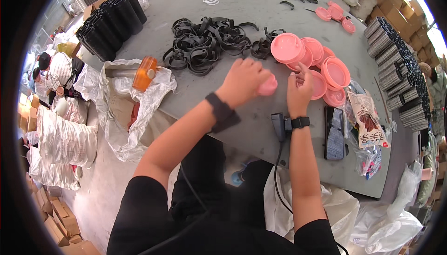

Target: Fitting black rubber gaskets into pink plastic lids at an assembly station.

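My left hand (244, 80) is closed around a small pink plastic piece (267, 85), held over the table in front of me. The piece is blurred and partly covered by my fingers, so its exact shape does not show. To its right, my right hand (301, 86) has its fingers apart, at the near left edge of a pile of round pink plastic lids (336, 72). Whether the fingertips touch a lid cannot be made out. Beyond my left hand lies a tangled heap of black plastic straps (198, 45).
A phone (334, 131) and a snack packet (368, 120) lie right of my right arm. Stacked black cylinders stand at the far left (111, 24) and right (400, 73). An orange bottle (145, 73) rests on an open white sack (114, 129).
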The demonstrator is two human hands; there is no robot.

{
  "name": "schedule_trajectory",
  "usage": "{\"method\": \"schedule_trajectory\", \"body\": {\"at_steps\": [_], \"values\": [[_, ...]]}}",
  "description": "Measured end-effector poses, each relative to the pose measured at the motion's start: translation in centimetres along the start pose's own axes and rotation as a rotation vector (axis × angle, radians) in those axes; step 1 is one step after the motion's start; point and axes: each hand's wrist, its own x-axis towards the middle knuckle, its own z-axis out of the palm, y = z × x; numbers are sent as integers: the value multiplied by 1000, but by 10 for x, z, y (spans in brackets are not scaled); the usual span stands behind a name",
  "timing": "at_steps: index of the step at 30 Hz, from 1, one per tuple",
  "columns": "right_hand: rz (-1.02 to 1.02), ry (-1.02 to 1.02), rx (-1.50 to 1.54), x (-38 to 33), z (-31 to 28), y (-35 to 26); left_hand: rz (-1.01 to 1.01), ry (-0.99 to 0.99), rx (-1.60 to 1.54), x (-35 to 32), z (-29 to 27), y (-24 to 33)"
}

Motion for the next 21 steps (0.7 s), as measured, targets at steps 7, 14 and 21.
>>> {"method": "schedule_trajectory", "body": {"at_steps": [7, 14, 21], "values": [[-19, -83, -3, -2, 5, 6, 31, 224, -188, -36, 2, 7], [7, -102, -40, -3, 7, 4, -240, 242, -15, 45, 33, -59], [13, -111, -54, -4, 6, 4, -86, 10, 163, 81, 28, -84]]}}
